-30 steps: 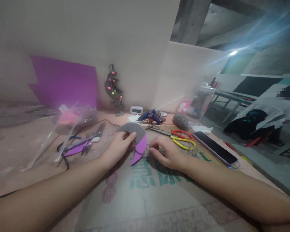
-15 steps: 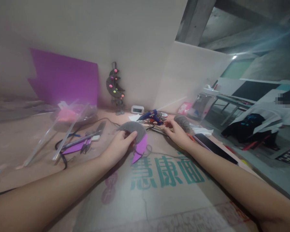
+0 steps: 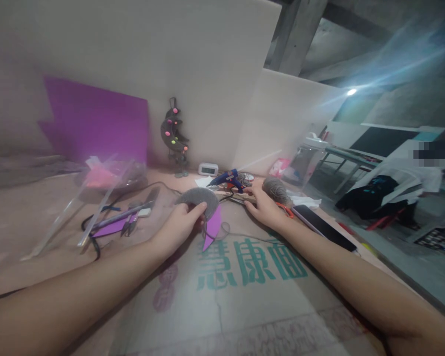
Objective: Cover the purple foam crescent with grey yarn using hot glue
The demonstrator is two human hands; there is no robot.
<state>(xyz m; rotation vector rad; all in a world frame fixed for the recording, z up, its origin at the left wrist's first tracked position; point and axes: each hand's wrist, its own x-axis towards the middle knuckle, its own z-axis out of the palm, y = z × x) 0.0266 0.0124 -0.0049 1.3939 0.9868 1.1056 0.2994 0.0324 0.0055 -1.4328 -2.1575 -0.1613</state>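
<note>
My left hand (image 3: 183, 217) is closed on a purple crescent moon cutout (image 3: 213, 227), its upper part wrapped in grey yarn (image 3: 200, 199). A loose strand of yarn trails rightward from it over the printed sheet. My right hand (image 3: 263, 203) reaches forward, fingers stretched out and thumb apart, its fingertips at the handle end of a blue glue gun (image 3: 226, 178). Whether they touch the handle I cannot tell. Just right of that hand lie a ball of grey yarn (image 3: 275, 190) and orange-handled scissors (image 3: 285, 209), partly covered by the hand.
A finished-looking moon ornament with coloured pompoms (image 3: 174, 131) hangs at the wall above a small white digital clock (image 3: 208, 169). Left are a purple sheet (image 3: 100, 121), clear sticks (image 3: 100, 212) and small tools (image 3: 129, 225). A phone (image 3: 324, 227) lies right. Someone sits beyond.
My right hand has moved slightly left, closer to the glue gun's handle, exposing more of the orange scissors handle. The left hand keeps its hold on the moon. The view has shifted slightly.
</note>
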